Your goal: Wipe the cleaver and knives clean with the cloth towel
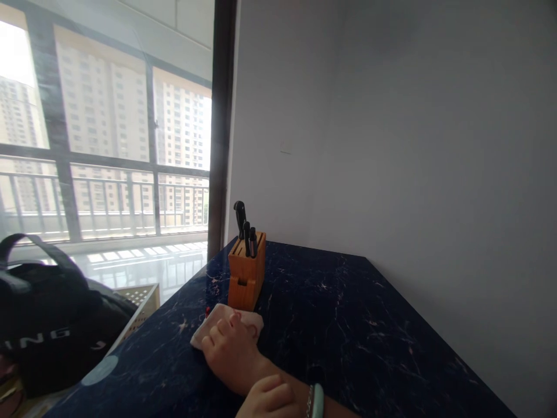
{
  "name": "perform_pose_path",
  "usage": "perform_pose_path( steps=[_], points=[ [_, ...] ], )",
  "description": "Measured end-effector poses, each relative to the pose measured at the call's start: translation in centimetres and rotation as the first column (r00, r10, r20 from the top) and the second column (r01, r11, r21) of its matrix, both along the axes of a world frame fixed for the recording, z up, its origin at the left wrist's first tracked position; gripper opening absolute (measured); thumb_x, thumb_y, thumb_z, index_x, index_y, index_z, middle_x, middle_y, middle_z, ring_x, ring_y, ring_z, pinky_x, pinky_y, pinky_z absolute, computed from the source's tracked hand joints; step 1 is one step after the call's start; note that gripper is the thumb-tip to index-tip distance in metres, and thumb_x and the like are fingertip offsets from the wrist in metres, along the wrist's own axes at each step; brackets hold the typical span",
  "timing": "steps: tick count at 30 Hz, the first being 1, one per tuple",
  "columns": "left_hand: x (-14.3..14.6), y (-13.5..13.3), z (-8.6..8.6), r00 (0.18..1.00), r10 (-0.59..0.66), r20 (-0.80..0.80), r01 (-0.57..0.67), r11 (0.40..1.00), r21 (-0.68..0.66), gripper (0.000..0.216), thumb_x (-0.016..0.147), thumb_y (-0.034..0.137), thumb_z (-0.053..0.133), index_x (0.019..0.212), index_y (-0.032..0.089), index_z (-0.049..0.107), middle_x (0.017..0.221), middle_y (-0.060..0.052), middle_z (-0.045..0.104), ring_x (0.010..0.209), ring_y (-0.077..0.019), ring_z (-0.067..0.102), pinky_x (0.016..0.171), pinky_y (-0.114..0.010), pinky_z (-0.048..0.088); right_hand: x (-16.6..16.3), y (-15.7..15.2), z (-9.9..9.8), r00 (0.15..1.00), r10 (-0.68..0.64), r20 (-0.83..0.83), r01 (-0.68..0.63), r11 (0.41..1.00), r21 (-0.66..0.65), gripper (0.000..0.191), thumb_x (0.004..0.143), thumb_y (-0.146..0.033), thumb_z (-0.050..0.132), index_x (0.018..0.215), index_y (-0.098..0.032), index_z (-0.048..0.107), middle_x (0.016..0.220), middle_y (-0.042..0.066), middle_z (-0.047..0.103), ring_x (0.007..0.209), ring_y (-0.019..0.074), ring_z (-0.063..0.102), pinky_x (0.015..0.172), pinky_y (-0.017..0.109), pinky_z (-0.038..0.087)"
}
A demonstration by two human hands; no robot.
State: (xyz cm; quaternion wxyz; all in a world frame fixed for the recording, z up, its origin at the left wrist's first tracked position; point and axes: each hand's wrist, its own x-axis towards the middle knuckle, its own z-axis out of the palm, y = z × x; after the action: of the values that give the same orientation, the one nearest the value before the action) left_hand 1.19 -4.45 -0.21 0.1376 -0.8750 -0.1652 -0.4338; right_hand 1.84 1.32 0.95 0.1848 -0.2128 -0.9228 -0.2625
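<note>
Right hand (pixel 267 400) loosely curled — beyond it, left hand (pixel 230 348) bunched atop white cloth (pixel 255 320), knife block (pixel 247 278) just behind.

Left hand (pixel 230 350) is stretched out ahead, palm down, knuckles humped up and fingers bent, thumb side pointing away from the camera. Its forearm (pixel 282 376) runs back toward the bottom right. Right hand (pixel 268 399) sits way lower at the frame's bottom edge, fingers loosely curled and pointing left, lying against that forearm. Can't really tell if either one is actually gripping.
</note>
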Motion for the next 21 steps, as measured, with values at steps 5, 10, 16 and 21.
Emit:
perform_pose_path(
  steps=[5, 10, 16, 21],
  points=[
    [0.5, -0.2, 1.3, 0.999, 0.033, 0.024, -0.036, 0.992, 0.118, 0.05, 0.094, 0.023, 0.019, 0.05, 0.019, 0.042, 0.043, 0.004, 0.043, 0.046, -0.009, 0.04, 0.046, -0.023, 0.031, 0.3, 0.7, -0.1, 0.993, -0.107, -0.047, 0.106, 0.994, -0.025, 0.013, 0.086, -0.015, 0.039, 0.088, -0.015, 0.052, 0.084, 0.004, 0.059, 0.084, 0.0196, 0.051, 0.079, 0.04, 0.038],
    [0.4, -0.5, 1.9, 0.998, 0.048, 0.048, -0.055, 0.987, 0.15, 0.046, 0.093, 0.022, 0.024, 0.053, 0.02, 0.046, 0.042, 0.003, 0.043, 0.047, -0.0102, 0.04, 0.047, -0.025, 0.03, 2.5, -0.2, 0.4, 0.98, -0.136, -0.143, 0.121, 0.987, -0.108, 0.029, 0.083, -0.037, 0.048, 0.104, -0.017, 0.049, 0.095, 0.005, 0.058, 0.088, 0.0223, 0.049, 0.073, 0.038, 0.04],
    [0.6, -0.7, 2.0, 0.998, 0.035, -0.047, -0.03, 0.994, 0.106, 0.032, 0.09, 0.014, 0.029, 0.069, 0.02, 0.052, 0.054, 0.003, 0.054, 0.054, -0.0093, 0.048, 0.052, -0.022, 0.036, 11.8, -2.3, -1.0, 0.885, -0.298, -0.358, 0.186, 0.931, -0.315, 0.043, 0.076, -0.018, 0.049, 0.119, -0.022, 0.044, 0.103, 0.005, 0.058, 0.09, 0.0192, 0.053, 0.077, 0.033, 0.042],
    [2.2, 0.2, 0.6, 0.973, 0.142, -0.183, -0.16, 0.983, -0.089, 0.02, 0.089, 0.02, 0.035, 0.084, 0.021, 0.055, 0.064, 0.002, 0.06, 0.059, -0.0121, 0.054, 0.052, -0.023, 0.039, 21.1, -5.2, -1.5, 0.844, -0.447, -0.295, 0.261, 0.824, -0.502, 0.046, 0.076, -0.016, 0.043, 0.123, -0.017, 0.042, 0.118, 0.009, 0.052, 0.11, 0.0185, 0.048, 0.09, 0.03, 0.041]
  ],
)
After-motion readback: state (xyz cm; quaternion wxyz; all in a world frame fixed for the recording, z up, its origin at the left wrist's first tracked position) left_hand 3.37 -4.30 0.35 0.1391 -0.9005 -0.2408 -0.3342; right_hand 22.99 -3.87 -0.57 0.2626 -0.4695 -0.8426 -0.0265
